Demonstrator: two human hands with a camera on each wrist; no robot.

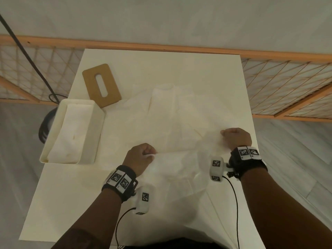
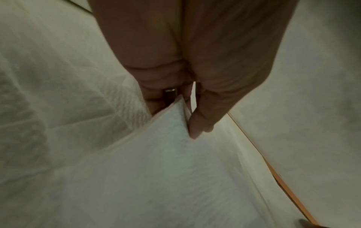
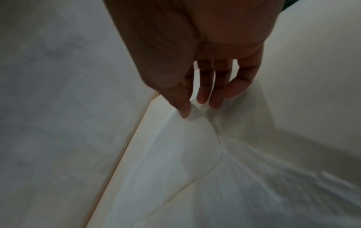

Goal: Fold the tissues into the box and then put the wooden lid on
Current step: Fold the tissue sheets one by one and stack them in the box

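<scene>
Left thumb and curled fingers [image 2: 199, 121] pinch a raised corner of the tissue sheet [image 1: 179, 123] — a thin, white, creased and faintly embossed sheet, its gripped edge lifted into a peak in the left wrist view. The fingers of the right hand [image 1: 236, 138] also curl: thumb and fingertips [image 3: 202, 98] nip a small fold at the sheet's other near corner, from which creases fan outward. The left hand [image 1: 142, 157] is a loose fist, knuckles up, wrist band [image 1: 119, 182] behind it; the right hand sits likewise, farther from the box [image 1: 97, 123] and slightly deeper on the table [image 1: 62, 194]. Both forearms reach in from the near edge, each with a banded camera and cable. The sheet is spread across the tabletop beside the box, on its right, with more crumpled tissue beyond it and near the table's near edge. The box — white, rectangular, open-topped — stands at the table's left edge and holds folded white tissue [image 1: 71, 130] inside. The wooden lid [image 1: 93, 76], brown with an oval slot, lies flat just behind the box, apart from it.
</scene>
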